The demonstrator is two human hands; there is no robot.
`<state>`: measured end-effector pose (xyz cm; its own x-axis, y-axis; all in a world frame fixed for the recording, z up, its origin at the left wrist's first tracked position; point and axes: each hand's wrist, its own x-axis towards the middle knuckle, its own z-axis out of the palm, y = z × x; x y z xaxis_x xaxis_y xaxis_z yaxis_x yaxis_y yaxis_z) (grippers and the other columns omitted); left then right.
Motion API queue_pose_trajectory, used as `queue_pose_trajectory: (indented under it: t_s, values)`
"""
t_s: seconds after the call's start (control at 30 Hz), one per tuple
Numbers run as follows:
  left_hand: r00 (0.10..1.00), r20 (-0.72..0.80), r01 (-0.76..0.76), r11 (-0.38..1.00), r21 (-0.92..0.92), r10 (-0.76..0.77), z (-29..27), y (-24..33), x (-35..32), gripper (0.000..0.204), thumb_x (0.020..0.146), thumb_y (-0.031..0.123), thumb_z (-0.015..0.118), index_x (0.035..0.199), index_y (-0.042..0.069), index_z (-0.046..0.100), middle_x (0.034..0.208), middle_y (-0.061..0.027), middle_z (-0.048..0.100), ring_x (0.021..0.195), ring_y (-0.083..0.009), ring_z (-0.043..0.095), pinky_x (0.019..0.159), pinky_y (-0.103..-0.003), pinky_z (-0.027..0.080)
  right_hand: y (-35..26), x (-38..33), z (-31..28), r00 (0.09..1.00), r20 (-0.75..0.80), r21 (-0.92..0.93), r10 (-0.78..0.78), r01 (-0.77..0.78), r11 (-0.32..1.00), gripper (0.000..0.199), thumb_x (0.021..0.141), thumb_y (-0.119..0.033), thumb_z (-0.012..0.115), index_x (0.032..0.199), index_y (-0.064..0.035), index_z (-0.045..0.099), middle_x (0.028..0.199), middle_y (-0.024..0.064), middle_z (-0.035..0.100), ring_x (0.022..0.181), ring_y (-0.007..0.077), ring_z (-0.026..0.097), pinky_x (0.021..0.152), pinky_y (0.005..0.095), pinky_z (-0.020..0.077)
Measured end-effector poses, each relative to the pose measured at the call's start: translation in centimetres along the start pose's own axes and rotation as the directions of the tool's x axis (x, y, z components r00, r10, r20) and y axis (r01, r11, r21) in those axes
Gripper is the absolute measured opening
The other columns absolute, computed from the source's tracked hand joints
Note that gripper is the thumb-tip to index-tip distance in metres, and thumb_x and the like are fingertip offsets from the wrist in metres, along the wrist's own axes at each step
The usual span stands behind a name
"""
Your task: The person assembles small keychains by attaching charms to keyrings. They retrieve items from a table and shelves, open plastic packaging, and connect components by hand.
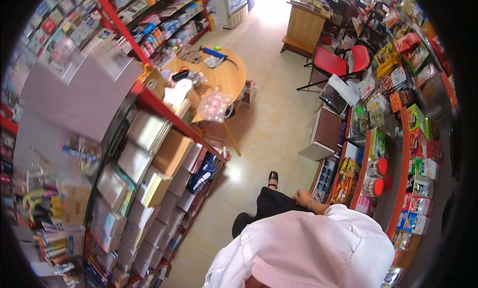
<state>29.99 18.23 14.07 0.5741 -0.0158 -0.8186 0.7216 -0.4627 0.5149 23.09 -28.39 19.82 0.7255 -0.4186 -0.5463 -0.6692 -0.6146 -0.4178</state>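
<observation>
My right hand [302, 197] hangs low in front of my body, beside my black skirt [276, 203]. A bracelet circles its wrist, and its fingers look loosely curled with nothing visible in them. The white sleeve [343, 226] of that arm reaches in from the lower right. To the right of the hand stand shelves of packaged snacks, including red-lidded jars [377, 187]. My left hand is out of view, hidden below the white and pink top [303, 238].
A rack of notebooks [144, 153] lines the left of the tiled aisle [254, 148]. Further ahead stands a round wooden table [234, 81] with a blue pump [213, 53] and bagged items. Red folding chairs [329, 61] and a wooden counter [302, 26] are at the far right.
</observation>
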Motion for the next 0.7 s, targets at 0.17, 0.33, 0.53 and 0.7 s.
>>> queue_pose_trajectory:
  t_s: [0.17, 0.33, 0.53, 0.7]
  values:
    - [0.99, 0.047, -0.141, 0.98, 0.14, 0.136, 5.0, 9.1, 1.9, 0.042, 0.091, 0.018, 0.059, 0.124, -0.006, 0.052, 0.12, -0.0191, 0.06, 0.109, -0.0272, 0.058, 0.092, -0.035, 0.046, 6.6, 6.3, -3.5, 0.998, -0.016, 0.016, 0.06, -0.06, 0.998, 0.044, 0.092, -0.041, 0.052, 0.079, -0.0017, 0.068, 0.083, 0.0247, 0.064, 0.075, 0.0429, 0.062, 0.069, 0.05, 0.0488]
    - [0.909, 0.201, -0.405, 0.889, 0.216, 0.365, 10.2, 22.4, 4.3, 0.038, 0.091, 0.014, 0.059, 0.124, -0.005, 0.054, 0.118, -0.0163, 0.062, 0.106, -0.0241, 0.061, 0.09, -0.033, 0.048, 11.5, 15.7, -5.0, 0.996, -0.027, -0.011, 0.09, -0.091, 0.996, 0.042, 0.093, -0.033, 0.04, 0.082, 0.0, 0.065, 0.088, 0.0269, 0.064, 0.082, 0.0445, 0.061, 0.078, 0.053, 0.0466]
    - [0.905, 0.355, -0.243, 0.97, -0.026, 0.236, 18.9, 41.5, 3.0, 0.05, 0.1, 0.041, 0.04, 0.128, 0.002, 0.054, 0.119, -0.0113, 0.062, 0.107, -0.0218, 0.06, 0.093, -0.034, 0.045, 3.8, 19.6, -14.6, 0.947, -0.25, 0.34, 0.202, -0.11, 0.934, 0.025, 0.091, -0.02, 0.043, 0.088, -0.003, 0.062, 0.083, 0.0231, 0.064, 0.087, 0.0422, 0.06, 0.078, 0.0493, 0.0454]
    - [0.929, 0.367, 0.028, 0.998, 0.051, -0.044, 20.0, 46.2, 5.6, 0.077, 0.097, 0.062, 0.019, 0.124, 0.0, 0.057, 0.119, -0.016, 0.061, 0.113, -0.0274, 0.056, 0.102, -0.037, 0.04, 7.5, 22.5, -10.4, 0.902, -0.411, 0.437, 0.129, 0.071, 0.897, 0.01, 0.082, -0.005, 0.052, 0.085, -0.0025, 0.062, 0.079, 0.0185, 0.065, 0.081, 0.0355, 0.063, 0.072, 0.0423, 0.0489]
